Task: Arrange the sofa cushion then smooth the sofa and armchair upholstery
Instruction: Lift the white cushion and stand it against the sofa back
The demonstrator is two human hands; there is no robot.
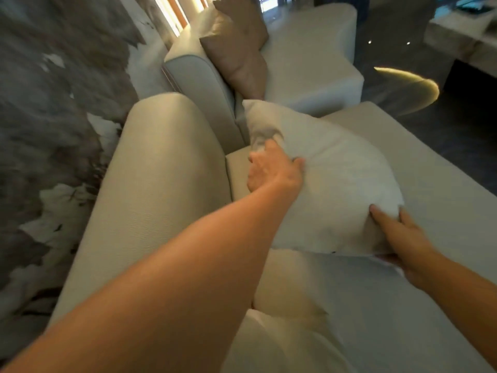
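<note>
The sofa (161,184) fills the middle and lower part of the frame, its rounded cream backrest running up the centre left. A second upholstered piece, probably the armchair (309,63), sits at the upper centre.

The white cushion (322,179) is held at the centre right of the frame, above the sofa seat and tilted, its far corner pointing toward the gap between the two pieces of furniture. The left hand (271,170) pinches the cushion's upper left edge, fingers (297,162) clenched into the fabric. The right hand (400,238) grips the near right corner, fingers curled over the front and under the bottom edge.

Risks, as I judge them:
- The left hand's hold is a pinch on loose cover fabric, so the filling may sag and the cushion could twist or slip free.
- Set down too far toward the gap, the cushion could tip into it or flop forward off the seat.
- It may land on the white bulge (290,305) just below it, and so sit crooked.

Count:
- one sofa, one probable armchair
- white cushions: one held; the bulge below may be another, which I cannot tell
- tan cushions (236,49) at upper centre: at least one, perhaps two overlapping
- hands: two
</note>
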